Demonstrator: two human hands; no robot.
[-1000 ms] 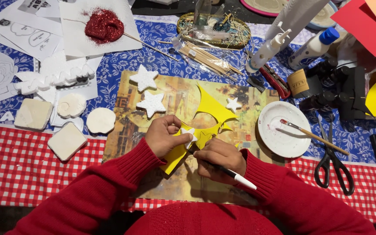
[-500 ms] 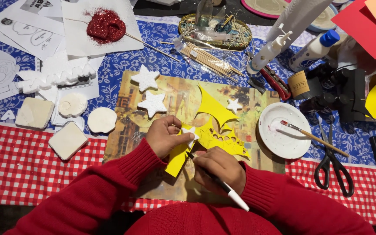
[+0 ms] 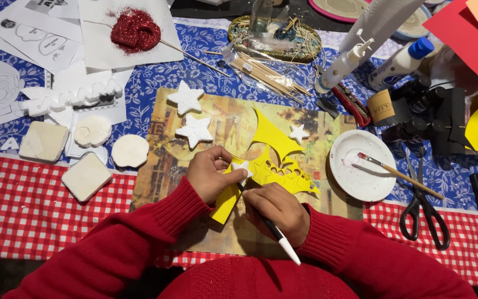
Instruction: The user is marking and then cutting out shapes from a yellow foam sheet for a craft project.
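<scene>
Since the earlier frame the right hand has slid a little toward the left hand, and the pen-like tool it grips has tilted so its white end points more toward the near edge of the bench. The right hand is closed around that tool, its dark tip pressed at the yellow foam sheet. The left hand is curled, fingers pinching a small white star against the yellow sheet and holding the sheet down. The sheet lies on a printed brown work mat in the middle of the bench, near the front edge.

On the mat, toward its far left corner, sit two white foam stars; a smaller one lies by the sheet's far point. Just right of the mat is a white plate with a paintbrush across it, then black scissors nearer the right edge. Left of the mat lie white foam blocks and discs.

The bench wears a blue flowered cloth at the back and a red checked cloth along the front. The back edge is crowded: a red glitter heart on paper, wooden sticks, glue bottles. The freest room is on the red check at the front left corner.
</scene>
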